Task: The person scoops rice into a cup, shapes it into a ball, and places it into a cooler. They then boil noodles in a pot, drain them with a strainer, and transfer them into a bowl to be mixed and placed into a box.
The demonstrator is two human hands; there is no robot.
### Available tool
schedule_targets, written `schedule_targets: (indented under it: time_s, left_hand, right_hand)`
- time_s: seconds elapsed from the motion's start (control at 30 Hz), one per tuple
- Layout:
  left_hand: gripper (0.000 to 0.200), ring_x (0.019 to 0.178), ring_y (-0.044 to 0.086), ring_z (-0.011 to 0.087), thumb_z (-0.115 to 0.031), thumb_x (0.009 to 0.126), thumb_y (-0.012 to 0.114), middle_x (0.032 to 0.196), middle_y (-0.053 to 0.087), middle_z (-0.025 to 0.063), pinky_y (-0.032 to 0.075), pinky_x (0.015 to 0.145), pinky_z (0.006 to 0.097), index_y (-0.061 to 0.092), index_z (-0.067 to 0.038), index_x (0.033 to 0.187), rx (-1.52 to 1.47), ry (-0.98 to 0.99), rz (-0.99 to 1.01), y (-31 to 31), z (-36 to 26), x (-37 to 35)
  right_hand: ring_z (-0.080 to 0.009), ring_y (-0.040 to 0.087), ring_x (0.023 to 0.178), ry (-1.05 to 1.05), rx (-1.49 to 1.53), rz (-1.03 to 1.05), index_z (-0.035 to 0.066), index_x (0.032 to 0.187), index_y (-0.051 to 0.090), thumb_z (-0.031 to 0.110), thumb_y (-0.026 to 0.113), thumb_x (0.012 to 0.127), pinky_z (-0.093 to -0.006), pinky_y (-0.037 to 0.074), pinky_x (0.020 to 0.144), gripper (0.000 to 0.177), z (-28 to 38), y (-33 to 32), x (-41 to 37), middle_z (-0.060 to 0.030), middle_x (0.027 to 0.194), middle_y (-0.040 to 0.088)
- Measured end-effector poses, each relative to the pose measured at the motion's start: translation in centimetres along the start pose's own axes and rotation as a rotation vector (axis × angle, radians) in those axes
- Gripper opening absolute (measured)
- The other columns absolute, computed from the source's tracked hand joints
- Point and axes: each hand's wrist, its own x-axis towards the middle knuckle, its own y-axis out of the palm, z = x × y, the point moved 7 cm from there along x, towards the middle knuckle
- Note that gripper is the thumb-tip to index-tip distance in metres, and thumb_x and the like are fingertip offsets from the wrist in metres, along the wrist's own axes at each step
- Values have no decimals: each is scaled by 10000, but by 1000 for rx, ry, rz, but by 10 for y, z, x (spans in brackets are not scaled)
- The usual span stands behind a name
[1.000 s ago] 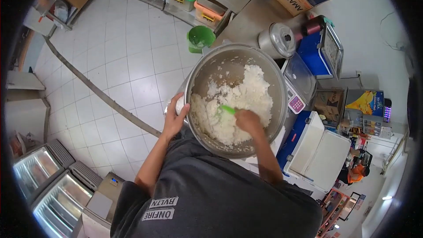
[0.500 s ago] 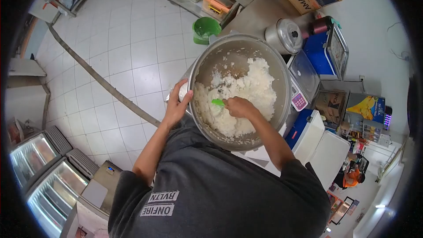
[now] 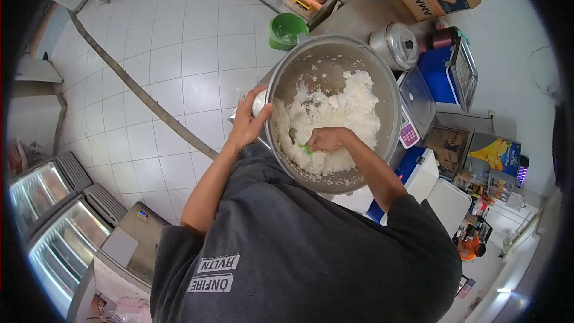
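A large metal pot (image 3: 391, 107) holds a mass of white cooked rice (image 3: 347, 107), heaped toward its right side, with grains stuck to the wall. Inside it, my right hand (image 3: 327, 139) is closed on a green plastic paddle (image 3: 307, 149); only a small piece of green shows, and the rest is hidden by the hand and the rice. At the pot's left rim, my left hand (image 3: 248, 121) curls its fingers and thumb around a white rounded thing (image 3: 259, 103) against the pot's outer side. What that white thing is cannot be made out.
A lidded pot (image 3: 394, 46), a scale (image 3: 409, 134) and a blue cooler (image 3: 441, 75) stand right of the big pot. A green bin (image 3: 287, 31) sits on the floor beyond it. A person in orange (image 3: 471, 246) is far off at right.
My right hand has shifted slightly down and right in the pot, and less of the green paddle shows. The view has shifted a little; my left hand stays at the rim.
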Motion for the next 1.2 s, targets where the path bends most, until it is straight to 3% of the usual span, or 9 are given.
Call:
schedule_targets:
  time_s: [0.03,0.1,0.33,0.57,0.63,0.7,0.73,0.8,1.2]
  left_hand:
    - [438,999,554,235,-209,914,645,1044,612,147,446,861,361,519,-101,1320,17,48,-18,0,-1,0]
    - [442,994,556,239,-215,912,648,1045,613,146,448,858,359,519,-100,1319,35,88,-38,-1,-1,-1]
    - [453,1148,517,252,-310,989,513,1232,553,157,401,989,370,458,-87,1379,-172,-120,-83,-34,-49,-10]
    - [595,1285,428,254,-480,1027,355,1422,400,115,362,1060,464,226,-139,1496,-791,-478,-10,72,-77,-21]
    - [594,1294,422,251,-501,1016,364,1423,405,94,362,1055,513,259,-154,1486,-820,-588,28,117,-54,-13]
    - [462,1250,468,240,-417,1028,340,1344,492,77,399,1010,540,398,-138,1392,-882,-791,132,156,-28,-4]
    - [462,1250,468,240,-417,1028,340,1344,492,77,399,1010,540,398,-138,1392,-865,-783,147,159,-29,2]
    - [396,1174,532,244,-369,1020,321,1248,563,77,433,961,550,502,-126,1274,-814,-774,233,167,-33,10]
    - [364,1059,591,261,-368,1019,373,1177,584,91,507,899,538,538,-116,1224,-559,-867,383,170,-6,3]
  right_hand:
    - [-156,534,573,5,-4,4,-29,802,649,168,619,924,-331,427,496,234,1,-5,-2,-112,985,703]
    - [-65,376,437,57,184,144,86,733,640,228,615,918,-246,306,387,235,0,-1,-7,42,543,445]
    - [-11,304,454,172,423,218,73,1007,672,232,621,957,-216,221,379,175,-7,-6,-79,102,581,356]
    - [2,284,454,-161,1056,-538,76,1090,656,301,601,974,-183,183,377,259,23,-22,-175,97,591,361]
    - [-53,416,470,-298,1130,-767,32,1126,632,209,593,962,-229,302,395,245,36,-15,-170,54,592,464]
    - [-226,589,536,-188,305,-1360,-21,1217,565,100,545,917,-362,459,490,324,53,-11,-156,-86,632,606]
    - [-226,589,536,-194,319,-1379,-21,1217,565,100,545,917,-362,459,490,324,73,-4,-147,-86,632,606]
    - [-400,657,662,291,41,-1456,-49,1347,445,42,502,849,-499,511,643,509,104,5,-154,-240,731,655]
    - [-406,674,701,290,-214,-1121,-60,1398,361,79,498,859,-493,536,640,573,114,27,-147,-256,741,657]
